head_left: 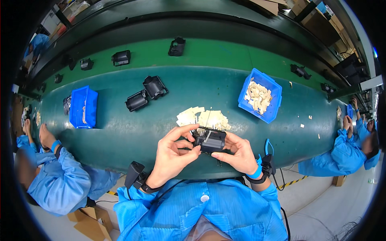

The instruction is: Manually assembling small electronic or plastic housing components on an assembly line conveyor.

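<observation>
Between my two hands, just above the near part of the green table, is a black plastic housing [212,140] with parts inside it. My right hand [240,152] grips its right end, thumb at the near edge. At its left side my left hand [176,150] has thumb and fingers closed in on the housing; whether a small part is pinched there I cannot make out. A loose pile of cream paper-like pieces [215,119] lies right behind the housing.
Two black housings [155,87] lie to the left on the green table [193,88]. A blue bin [277,105] of cream pieces stands right, another blue bin [92,107] left. More black housings [121,58] sit on the far green strip. Co-workers [60,176] sit at both sides.
</observation>
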Tool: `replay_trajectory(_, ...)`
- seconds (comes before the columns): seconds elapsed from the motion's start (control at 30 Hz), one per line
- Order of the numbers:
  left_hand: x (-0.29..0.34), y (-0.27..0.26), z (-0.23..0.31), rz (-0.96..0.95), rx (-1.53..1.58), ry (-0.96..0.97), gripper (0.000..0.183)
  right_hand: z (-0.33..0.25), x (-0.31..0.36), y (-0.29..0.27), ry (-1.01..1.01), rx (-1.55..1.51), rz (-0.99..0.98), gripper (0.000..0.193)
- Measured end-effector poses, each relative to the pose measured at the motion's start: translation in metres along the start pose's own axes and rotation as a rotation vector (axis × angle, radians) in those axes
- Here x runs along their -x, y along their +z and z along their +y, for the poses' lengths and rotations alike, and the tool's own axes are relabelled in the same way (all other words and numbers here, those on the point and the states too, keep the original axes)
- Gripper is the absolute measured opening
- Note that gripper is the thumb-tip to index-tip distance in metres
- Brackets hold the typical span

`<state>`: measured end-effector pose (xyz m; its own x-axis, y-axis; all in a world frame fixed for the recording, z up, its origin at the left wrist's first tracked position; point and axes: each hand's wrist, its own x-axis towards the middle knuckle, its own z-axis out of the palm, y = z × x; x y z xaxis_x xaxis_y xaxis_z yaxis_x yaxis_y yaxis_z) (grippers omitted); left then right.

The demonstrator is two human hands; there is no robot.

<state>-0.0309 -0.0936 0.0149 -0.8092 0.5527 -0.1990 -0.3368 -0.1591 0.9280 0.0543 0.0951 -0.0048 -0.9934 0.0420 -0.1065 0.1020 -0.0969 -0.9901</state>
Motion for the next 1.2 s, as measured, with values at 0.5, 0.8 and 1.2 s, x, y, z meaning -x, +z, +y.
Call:
replay_trajectory(0.5, 0.001, -0.008, 0.000, -0.092, -0.138, 0.004, 0.025, 0.000, -0.001, -0.002, -0.123, 0.278, 0.002, 0.050)
replay_trajectory(0.8, 0.004, -0.005, -0.011, -0.022, -0.066, 0.014, 0.016, -0.008, 0.003, -0.001, -0.182, 0.542, 0.020, 0.050)
replay_trajectory(1.2, 0.010, 0.010, -0.040, 0.079, -0.130, 0.296, 0.013, -0.002, 0.010, 0.003, -0.163, 0.504, 0.109, 0.054)
